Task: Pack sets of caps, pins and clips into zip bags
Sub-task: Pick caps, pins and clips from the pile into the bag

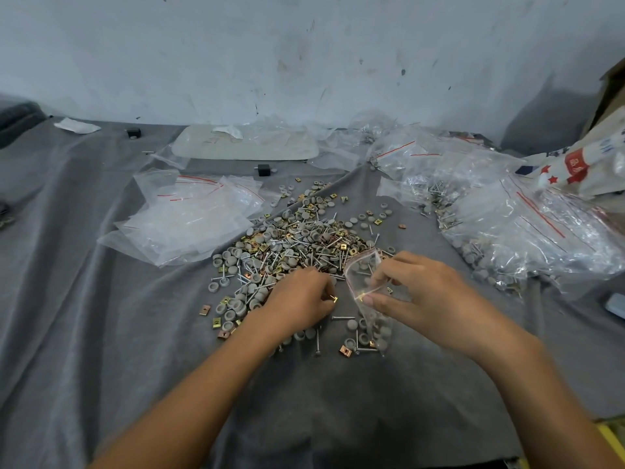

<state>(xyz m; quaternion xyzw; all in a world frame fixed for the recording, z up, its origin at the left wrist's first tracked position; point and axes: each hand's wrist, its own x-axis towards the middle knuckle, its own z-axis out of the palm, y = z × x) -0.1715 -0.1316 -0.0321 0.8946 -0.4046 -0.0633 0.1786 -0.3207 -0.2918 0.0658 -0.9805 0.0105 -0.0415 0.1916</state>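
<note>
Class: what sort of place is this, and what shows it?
Probably a small hand-packing workshop: a pile of caps, pins and clips on grey cloth, empty zip bags, filled bags at right.

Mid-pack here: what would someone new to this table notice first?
The loose heap of grey round caps, silver pins and brass square clips mid-cloth draws the eye first. Just in front, the right hand holds a small clear zip bag while the left hand pinches a brass clip beside it. Filled clear bags pile up at right, empty clear bags at left.
</note>
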